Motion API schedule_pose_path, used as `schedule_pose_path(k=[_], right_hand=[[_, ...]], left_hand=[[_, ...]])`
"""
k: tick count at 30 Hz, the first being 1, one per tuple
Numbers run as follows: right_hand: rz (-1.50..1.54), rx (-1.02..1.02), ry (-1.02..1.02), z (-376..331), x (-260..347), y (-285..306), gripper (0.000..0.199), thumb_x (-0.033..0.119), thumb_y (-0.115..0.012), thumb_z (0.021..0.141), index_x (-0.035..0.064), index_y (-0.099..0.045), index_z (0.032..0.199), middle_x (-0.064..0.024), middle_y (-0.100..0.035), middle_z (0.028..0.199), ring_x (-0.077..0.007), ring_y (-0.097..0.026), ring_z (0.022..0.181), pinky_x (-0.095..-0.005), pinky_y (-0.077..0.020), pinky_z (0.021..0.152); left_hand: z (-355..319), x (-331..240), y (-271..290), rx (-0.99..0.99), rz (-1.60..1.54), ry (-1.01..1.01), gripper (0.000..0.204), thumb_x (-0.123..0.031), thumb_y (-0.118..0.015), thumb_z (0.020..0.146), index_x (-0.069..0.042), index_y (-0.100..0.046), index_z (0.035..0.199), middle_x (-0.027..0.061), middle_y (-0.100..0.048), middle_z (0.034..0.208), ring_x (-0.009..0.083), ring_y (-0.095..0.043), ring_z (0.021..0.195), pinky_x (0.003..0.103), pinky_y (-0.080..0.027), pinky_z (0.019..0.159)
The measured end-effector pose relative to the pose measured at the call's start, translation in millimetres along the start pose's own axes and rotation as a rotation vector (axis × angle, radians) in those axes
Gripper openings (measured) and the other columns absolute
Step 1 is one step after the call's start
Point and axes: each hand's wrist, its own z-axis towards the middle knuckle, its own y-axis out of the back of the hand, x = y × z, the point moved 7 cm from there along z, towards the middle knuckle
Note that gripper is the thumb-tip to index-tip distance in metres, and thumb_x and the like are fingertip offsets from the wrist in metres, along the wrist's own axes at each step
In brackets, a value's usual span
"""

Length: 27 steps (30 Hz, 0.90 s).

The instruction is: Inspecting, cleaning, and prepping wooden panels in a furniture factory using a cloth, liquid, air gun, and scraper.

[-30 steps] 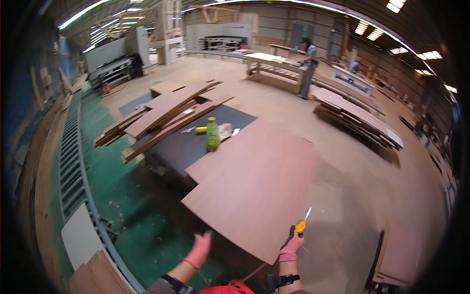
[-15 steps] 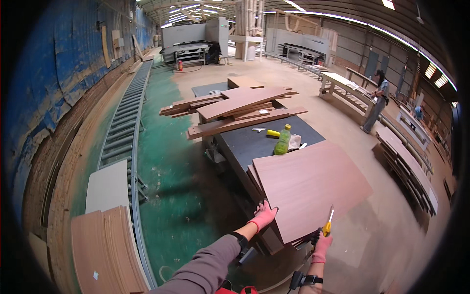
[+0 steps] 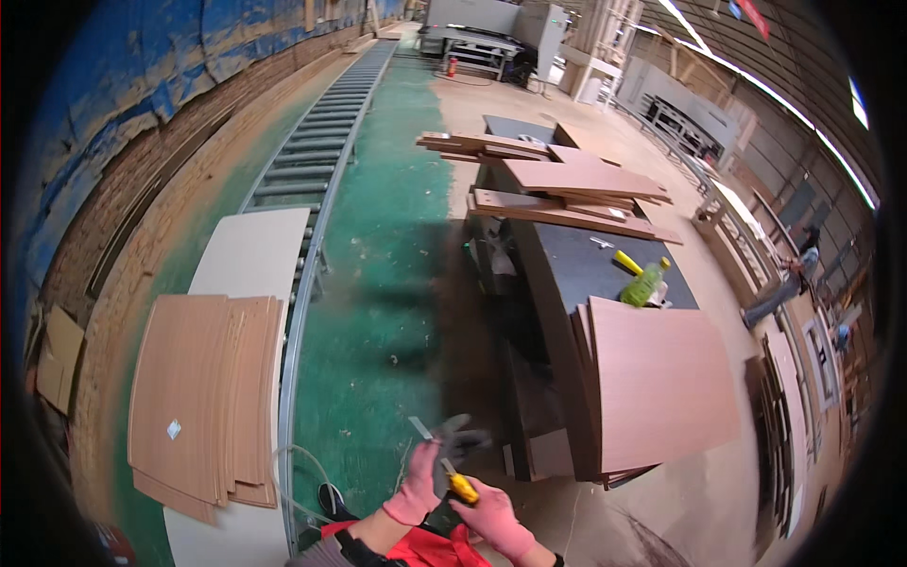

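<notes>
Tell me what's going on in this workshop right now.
A person in pink gloves holds a yellow-handled utility knife in the right hand, blade up, with the left hand up against it near the blade. They stand on the green floor beside a dark worktable with a stack of brown panels at its near end, a green bottle behind them, and loose boards at the far end. More panels lie by a roller conveyor to the left.

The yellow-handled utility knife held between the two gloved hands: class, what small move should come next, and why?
Probably steady the yellow-handled utility knife and point its blade away from the left hand. The right hand grips the handle while the left hand's fingers sit close beside the exposed blade, clear of the stacked brown wooden boards.
</notes>
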Motion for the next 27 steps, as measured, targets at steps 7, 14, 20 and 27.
schedule_pose_path(k=[7,14,20,27], right_hand=[[0.576,0.771,0.476,58.6,93.3,-164.5,0.056,0.037,-0.062,0.083,0.0083,-0.045,0.128,-0.0056,-0.058,0.111,-0.0171,-0.058,0.094,-0.032,-0.0464,0.081],[0.001,0.848,0.12,145.3,144.0,-268.2,0.041,0.043,-0.059,0.085,0.0056,-0.063,0.1,0.0018,-0.053,0.066,-0.0096,-0.047,0.054,-0.0275,-0.0402,0.048],[-0.672,0.653,0.422,189.8,252.6,-317.1,0.053,0.053,-0.052,0.085,0.003,-0.06,0.102,-0.0204,-0.065,0.094,-0.0374,-0.062,0.087,-0.0459,-0.0488,0.074],[-0.75,0.417,0.532,219.3,376.1,-376.8,0.044,0.045,-0.055,0.086,0.0028,-0.062,0.096,-0.0213,-0.064,0.086,-0.0395,-0.062,0.082,-0.0459,-0.0484,0.073]], left_hand=[[-98.3,-159.3,137.9,-0.137,-0.437,-0.331,0.036,-0.046,-0.052,0.09,-0.011,-0.056,0.096,-0.0033,-0.047,0.058,0.0121,-0.046,0.055,0.031,-0.044,0.06],[-231.4,-213.8,347.7,-1.097,0.443,-0.458,0.057,-0.04,-0.05,0.091,-0.005,-0.038,0.134,0.0156,-0.046,0.13,0.0262,-0.045,0.118,0.037,-0.035,0.1],[-373.8,-271.4,443.6,-1.701,1.626,0.16,0.091,-0.05,-0.064,0.074,-0.001,-0.026,0.14,0.0252,-0.025,0.144,0.041,-0.019,0.134,0.053,-0.012,0.11],[-361.0,-326.4,481.3,-1.473,1.835,0.363,0.106,-0.061,-0.067,0.064,-0.003,-0.023,0.142,0.0247,-0.022,0.146,0.0406,-0.019,0.135,0.054,-0.008,0.11]])
